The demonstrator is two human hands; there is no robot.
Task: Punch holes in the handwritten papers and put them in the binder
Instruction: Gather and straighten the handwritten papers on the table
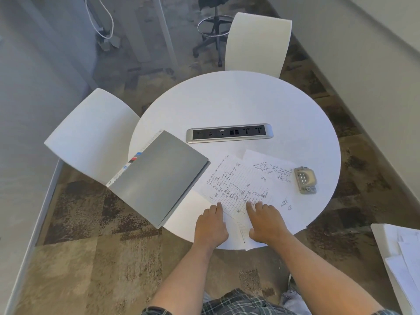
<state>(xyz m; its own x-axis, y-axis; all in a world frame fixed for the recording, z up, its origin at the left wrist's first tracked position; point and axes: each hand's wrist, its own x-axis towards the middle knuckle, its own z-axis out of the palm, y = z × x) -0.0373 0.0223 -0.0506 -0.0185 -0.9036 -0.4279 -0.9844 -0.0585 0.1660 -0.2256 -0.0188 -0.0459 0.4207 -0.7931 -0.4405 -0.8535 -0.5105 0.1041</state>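
Observation:
Handwritten papers (241, 180) lie fanned out on the near part of the round white table (227, 103). My left hand (211, 226) rests flat on the near left edge of the top lined sheet, fingers straight. My right hand (266, 221) presses on the sheets just to the right, fingers spread. A closed grey binder (159, 176) with coloured index tabs lies to the left, overhanging the table's edge. A grey hole punch (304, 180) sits to the right, on the corner of a sheet.
A silver power and socket strip (229, 133) is set in the table's middle. Two white chairs stand at the far side (256, 42) and the left (91, 133). A stack of white papers (402, 253) lies at the right edge.

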